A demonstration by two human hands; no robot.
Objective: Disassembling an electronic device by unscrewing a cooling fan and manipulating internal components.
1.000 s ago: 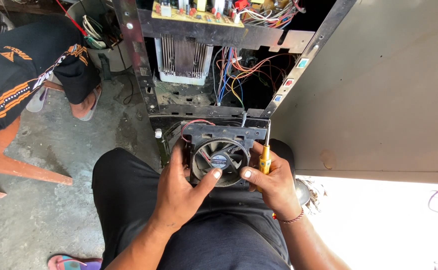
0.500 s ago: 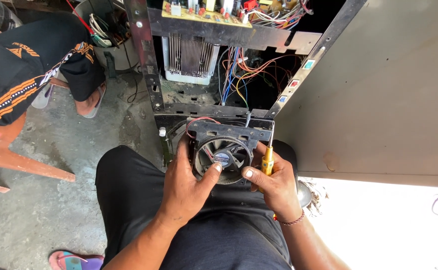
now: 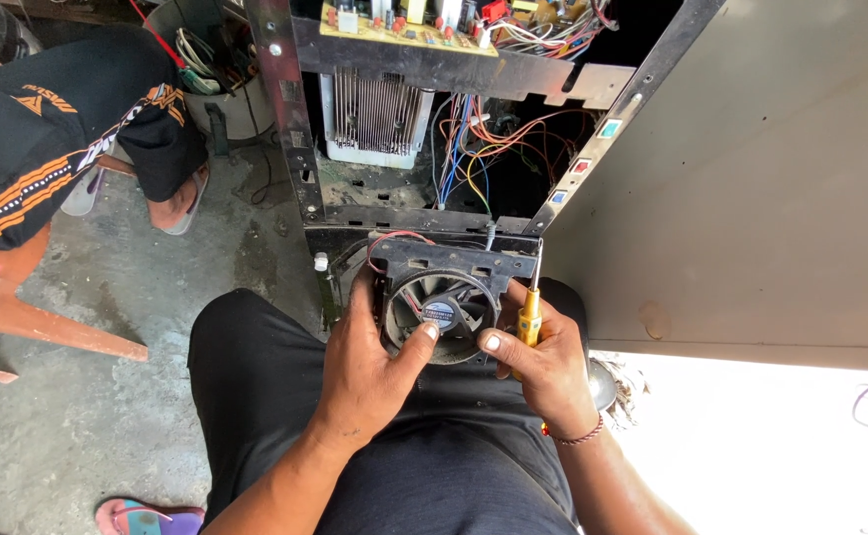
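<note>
A black square cooling fan (image 3: 446,297) with dusty blades rests over my lap, its red and black wires running up into an open metal chassis (image 3: 404,213). My left hand (image 3: 370,362) grips the fan's left side, thumb pressed near the hub. Along the fan's right edge my right hand (image 3: 543,362) holds both the fan and a yellow-handled screwdriver (image 3: 530,312), whose shaft points up.
The open chassis holds a finned heat sink (image 3: 375,114), a circuit board (image 3: 409,25) and bundles of coloured wires (image 3: 484,149). Its grey side panel (image 3: 771,178) stands at right. Another person in black shorts (image 3: 57,129) sits on an orange chair (image 3: 28,317) at left. Concrete floor below.
The view has shifted slightly, and the chassis and fan sit a little lower in frame. Both hands keep the same hold on the fan and screwdriver.
</note>
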